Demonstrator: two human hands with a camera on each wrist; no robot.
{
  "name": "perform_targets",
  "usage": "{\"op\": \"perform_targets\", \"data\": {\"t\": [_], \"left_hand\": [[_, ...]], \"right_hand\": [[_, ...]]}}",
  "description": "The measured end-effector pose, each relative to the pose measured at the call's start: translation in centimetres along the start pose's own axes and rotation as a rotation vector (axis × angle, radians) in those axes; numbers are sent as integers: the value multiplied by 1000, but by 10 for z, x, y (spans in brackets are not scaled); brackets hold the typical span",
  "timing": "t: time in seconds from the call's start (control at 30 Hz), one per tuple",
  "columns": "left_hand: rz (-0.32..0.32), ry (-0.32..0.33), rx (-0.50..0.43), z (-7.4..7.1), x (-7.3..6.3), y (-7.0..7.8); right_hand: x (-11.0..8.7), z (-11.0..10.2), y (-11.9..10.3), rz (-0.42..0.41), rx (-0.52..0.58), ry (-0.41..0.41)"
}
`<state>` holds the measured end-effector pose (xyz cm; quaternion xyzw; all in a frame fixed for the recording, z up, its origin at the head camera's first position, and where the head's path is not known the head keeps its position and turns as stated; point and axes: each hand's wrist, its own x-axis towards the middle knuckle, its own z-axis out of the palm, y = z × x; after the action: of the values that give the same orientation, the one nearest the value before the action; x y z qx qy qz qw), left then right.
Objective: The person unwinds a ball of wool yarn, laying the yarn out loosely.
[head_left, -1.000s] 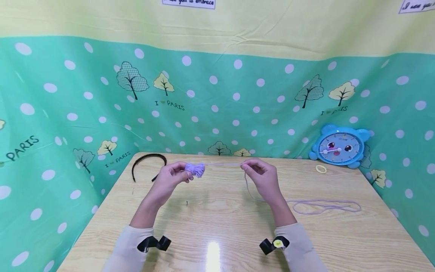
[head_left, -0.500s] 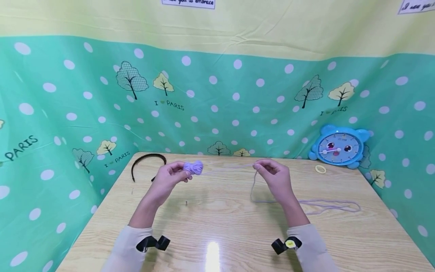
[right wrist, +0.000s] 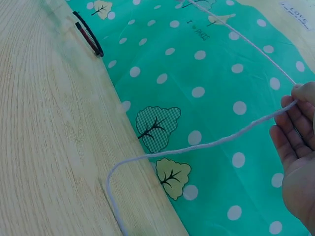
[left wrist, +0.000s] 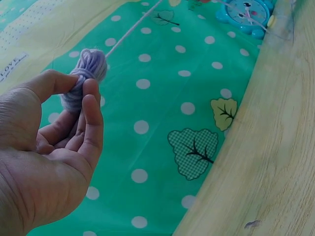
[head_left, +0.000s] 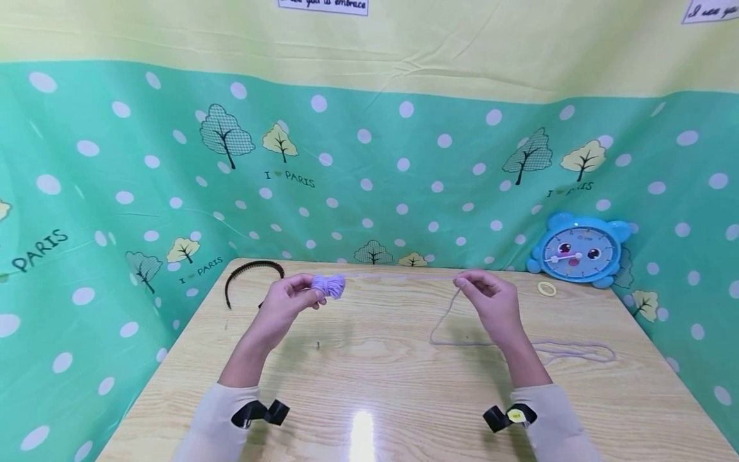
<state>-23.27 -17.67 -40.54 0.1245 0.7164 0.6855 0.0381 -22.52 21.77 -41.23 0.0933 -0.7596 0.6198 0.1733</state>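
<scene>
A small bundle of lilac yarn [head_left: 329, 286], wound tightly round its middle, is pinched between the thumb and fingers of my left hand [head_left: 287, 307]. In the left wrist view the looped end of the bundle [left wrist: 92, 64] sticks up above the fingertips. From it a single yarn strand [right wrist: 246, 42] runs straight across to my right hand [head_left: 489, 301], whose thumb and fingertips pinch it. Below that pinch the strand drops to the table, bends, and leads right into a loose looped tail [head_left: 583, 350]. Both hands are above the table, well apart.
A black toothed headband [head_left: 245, 269] lies at the table's back left. At the back right a blue bear-shaped clock [head_left: 580, 250] leans on the polka-dot cloth [head_left: 404, 186], with a pale yellow ring [head_left: 546, 289] before it. A tiny dark speck [head_left: 317, 345] lies on the wooden table [head_left: 369, 378].
My right hand has moved to the right along with the strand, so the stretch between the hands is longer. My left hand stays almost in place with the bundle.
</scene>
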Motion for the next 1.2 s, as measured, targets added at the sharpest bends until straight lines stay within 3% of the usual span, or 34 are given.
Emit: {"op": "perform_targets", "data": {"t": [0.67, 1.2], "left_hand": [[1, -7, 16, -1, -1, 0], [23, 0, 14, -1, 0, 1]], "right_hand": [[-4, -36, 6, 83, -10, 165], [0, -57, 6, 115, 73, 267]]}}
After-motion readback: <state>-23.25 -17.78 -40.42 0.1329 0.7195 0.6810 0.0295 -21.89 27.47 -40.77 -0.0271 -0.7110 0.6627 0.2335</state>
